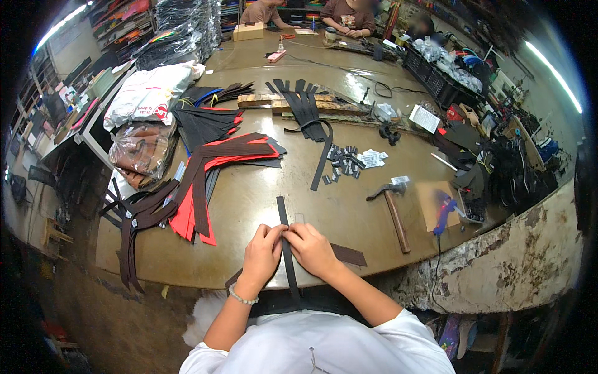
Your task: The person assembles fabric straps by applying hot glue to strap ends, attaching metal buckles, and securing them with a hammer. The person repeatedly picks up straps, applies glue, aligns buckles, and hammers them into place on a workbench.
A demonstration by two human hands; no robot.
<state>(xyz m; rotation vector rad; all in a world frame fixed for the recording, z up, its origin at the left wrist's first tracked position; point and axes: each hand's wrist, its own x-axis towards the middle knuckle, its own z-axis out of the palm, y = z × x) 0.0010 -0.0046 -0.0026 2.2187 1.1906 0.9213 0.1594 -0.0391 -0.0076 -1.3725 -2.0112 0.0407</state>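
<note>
A narrow black strap [289, 268] runs lengthwise in front of me, from the tabletop toward my lap. My left hand [263, 252] pinches it from the left, fingertips closed at its middle. My right hand [309, 249] closes on it from the other side, and the two sets of fingertips meet. Whatever small thing may lie between them is hidden. Under my right wrist a dark brown strip [349, 255] pokes out on the table. Ahead lie small black pieces [344, 163] in a pile, beside white labels [374, 158].
A hammer [397, 221] lies to the right, near a purple-blue glue gun [443, 212] on cardboard [427, 194]. Brown and red strips [202, 187] fan out at left, below a white plastic bag [149, 93]. Black straps [302, 109] rest across wooden boards [342, 106]. People sit at the far end.
</note>
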